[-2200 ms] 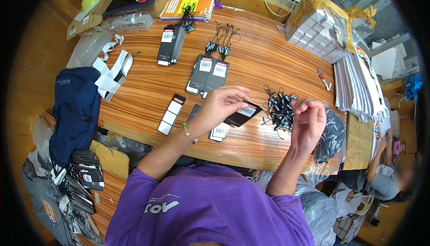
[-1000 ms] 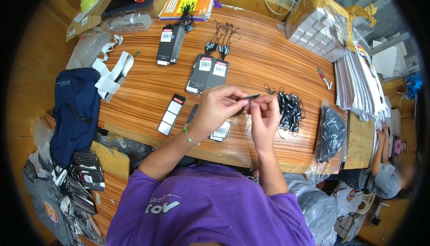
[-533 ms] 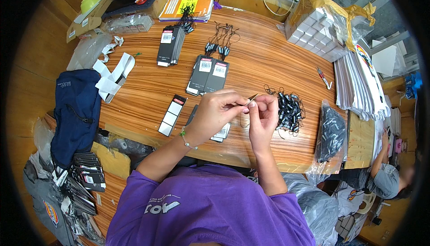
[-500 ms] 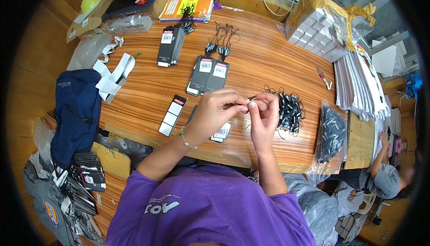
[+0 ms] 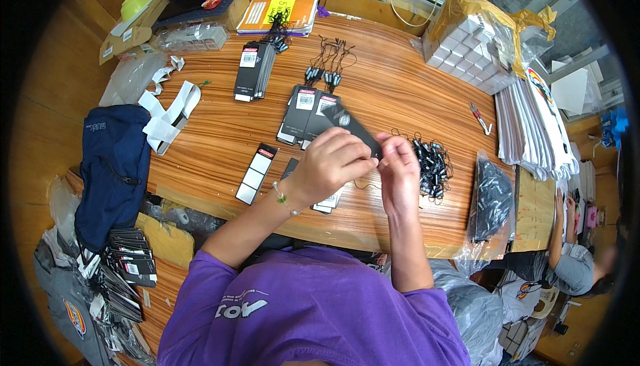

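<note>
My left hand (image 5: 333, 165) is closed on a dark hang tag (image 5: 352, 125), which tilts up and to the left above my fingers. At the tag's lower end my right hand (image 5: 399, 166) pinches, its fingertips nearly touching the left ones. A thin cord hangs in a loop beneath my hands, and its end is hidden by the fingers. To the right of my right hand lies a heap of black tag cords (image 5: 433, 169). Tags with cords attached (image 5: 303, 116) lie just beyond my left hand. More tags (image 5: 327, 204) are partly covered by my left wrist.
A label strip (image 5: 257, 174) lies left of my hands. Farther back are a tag stack (image 5: 248, 73) and orange notebook (image 5: 300, 14). Right: boxes in plastic (image 5: 460, 49), snips (image 5: 480, 118), paper stack (image 5: 533, 126), bagged cords (image 5: 492, 196). A co-worker (image 5: 573, 266) sits far right.
The dark tag now shows above my hands, tilted up to the left; before, only a thin cord was visible between my fingertips. My hands have shifted slightly downward.
</note>
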`<state>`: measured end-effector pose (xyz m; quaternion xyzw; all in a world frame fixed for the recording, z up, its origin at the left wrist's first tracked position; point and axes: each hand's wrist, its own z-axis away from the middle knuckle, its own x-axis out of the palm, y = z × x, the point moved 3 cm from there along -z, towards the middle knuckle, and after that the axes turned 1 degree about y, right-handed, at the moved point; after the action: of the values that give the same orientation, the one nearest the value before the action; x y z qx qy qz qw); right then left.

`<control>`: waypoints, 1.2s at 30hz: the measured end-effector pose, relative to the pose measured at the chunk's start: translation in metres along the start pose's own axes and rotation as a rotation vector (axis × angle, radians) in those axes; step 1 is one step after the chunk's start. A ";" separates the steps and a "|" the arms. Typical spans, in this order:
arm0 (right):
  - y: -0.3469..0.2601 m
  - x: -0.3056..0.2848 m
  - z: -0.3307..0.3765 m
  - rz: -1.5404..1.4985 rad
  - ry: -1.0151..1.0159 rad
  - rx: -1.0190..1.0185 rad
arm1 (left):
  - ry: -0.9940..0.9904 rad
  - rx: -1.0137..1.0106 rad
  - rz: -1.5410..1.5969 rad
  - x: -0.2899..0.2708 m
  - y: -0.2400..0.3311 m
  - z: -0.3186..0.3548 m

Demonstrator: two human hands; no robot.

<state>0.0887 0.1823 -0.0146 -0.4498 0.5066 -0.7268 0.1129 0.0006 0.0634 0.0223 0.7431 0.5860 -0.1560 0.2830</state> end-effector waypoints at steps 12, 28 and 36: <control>-0.060 0.019 -0.008 -0.112 -0.173 -0.407 | -0.128 -0.693 0.466 -0.028 -0.028 0.020; -0.101 0.076 -0.033 0.168 -0.439 -0.342 | -0.498 -0.820 0.054 -0.087 -0.089 0.109; -0.066 0.094 -0.032 0.262 -0.606 -0.114 | -0.280 -1.037 0.231 -0.088 -0.079 0.107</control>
<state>0.0292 0.1745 0.0888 -0.5820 0.5435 -0.5097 0.3257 -0.0881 -0.0579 -0.0315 0.5377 0.4574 0.0879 0.7028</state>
